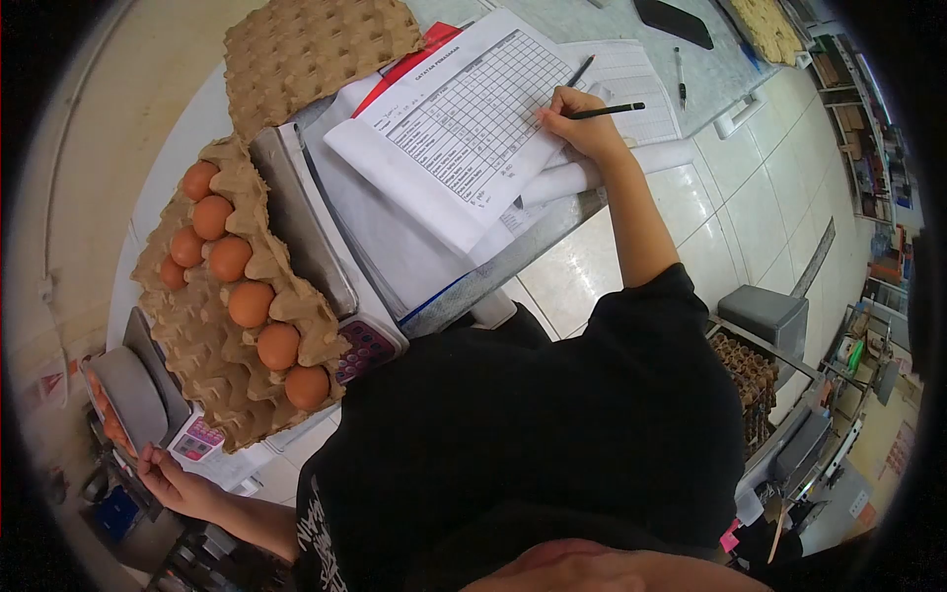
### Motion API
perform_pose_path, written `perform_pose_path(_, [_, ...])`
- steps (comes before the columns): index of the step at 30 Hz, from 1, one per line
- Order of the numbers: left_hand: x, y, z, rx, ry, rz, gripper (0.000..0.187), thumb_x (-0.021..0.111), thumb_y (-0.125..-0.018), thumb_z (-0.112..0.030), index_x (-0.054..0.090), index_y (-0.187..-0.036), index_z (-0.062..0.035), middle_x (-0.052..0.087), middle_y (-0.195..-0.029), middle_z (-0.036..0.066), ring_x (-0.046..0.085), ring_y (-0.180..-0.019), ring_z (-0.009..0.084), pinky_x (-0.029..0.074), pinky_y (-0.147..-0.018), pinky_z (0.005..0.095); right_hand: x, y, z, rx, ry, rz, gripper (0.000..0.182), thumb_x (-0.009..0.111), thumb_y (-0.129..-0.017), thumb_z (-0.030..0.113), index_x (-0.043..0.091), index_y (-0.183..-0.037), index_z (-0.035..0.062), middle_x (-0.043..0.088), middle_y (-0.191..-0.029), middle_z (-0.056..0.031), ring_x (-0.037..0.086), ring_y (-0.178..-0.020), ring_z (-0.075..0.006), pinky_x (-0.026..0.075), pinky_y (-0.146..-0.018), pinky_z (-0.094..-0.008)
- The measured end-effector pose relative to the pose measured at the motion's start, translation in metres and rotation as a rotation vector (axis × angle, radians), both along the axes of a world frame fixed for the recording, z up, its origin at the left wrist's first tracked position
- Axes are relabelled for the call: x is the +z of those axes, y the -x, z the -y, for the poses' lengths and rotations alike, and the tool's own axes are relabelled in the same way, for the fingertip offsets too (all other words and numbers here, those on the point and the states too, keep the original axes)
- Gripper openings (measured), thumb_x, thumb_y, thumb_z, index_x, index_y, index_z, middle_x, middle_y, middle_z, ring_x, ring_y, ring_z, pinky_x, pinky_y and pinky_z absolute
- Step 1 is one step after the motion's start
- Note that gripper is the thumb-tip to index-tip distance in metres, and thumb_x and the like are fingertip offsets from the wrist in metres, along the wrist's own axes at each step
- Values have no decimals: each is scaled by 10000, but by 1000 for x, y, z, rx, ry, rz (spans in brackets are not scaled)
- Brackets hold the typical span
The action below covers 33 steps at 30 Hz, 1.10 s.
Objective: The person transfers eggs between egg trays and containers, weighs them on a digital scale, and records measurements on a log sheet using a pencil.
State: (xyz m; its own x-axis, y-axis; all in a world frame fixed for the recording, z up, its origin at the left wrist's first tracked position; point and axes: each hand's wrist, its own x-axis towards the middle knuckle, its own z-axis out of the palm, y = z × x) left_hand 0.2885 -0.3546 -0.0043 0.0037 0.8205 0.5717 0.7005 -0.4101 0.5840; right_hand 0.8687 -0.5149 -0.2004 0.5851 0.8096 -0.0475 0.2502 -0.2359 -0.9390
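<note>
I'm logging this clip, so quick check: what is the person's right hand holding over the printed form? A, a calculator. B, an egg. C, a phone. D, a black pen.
D: the right hand grips a black pen with its tip toward the printed form, while the eggs sit in the carton tray away from that hand.

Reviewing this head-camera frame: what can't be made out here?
- Form: handwriting too small to read.
- Pen tip: hidden behind the right hand.
- Scale keypad: partly covered by the egg tray; no reading visible.
- Left hand: near the dark image edge, by a second scale; contact unclear.
- Shelves at right: blurred.
</note>
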Motion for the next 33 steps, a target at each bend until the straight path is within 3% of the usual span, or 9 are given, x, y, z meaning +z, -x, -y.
perform_pose_path(15, [0,-4,2,-11,-1,3,174,502,-896,-97,538,-1013,26,541,-947,63,489,-862,120,392,-758,222,-2,-1,0,-14,43,161,282,668,-770,192,470,-637,43,487,-565,-7,412,-560,-86,342,-490,-253])
perform_pose_path(33, [1,-3,2,17,29,-5,163,503,-896,-97,543,-1010,12,533,-933,57,481,-848,115,385,-749,214,6,4,0,-57,32,163,236,652,-767,129,475,-640,38,481,-562,11,407,-555,-64,333,-480,-235])
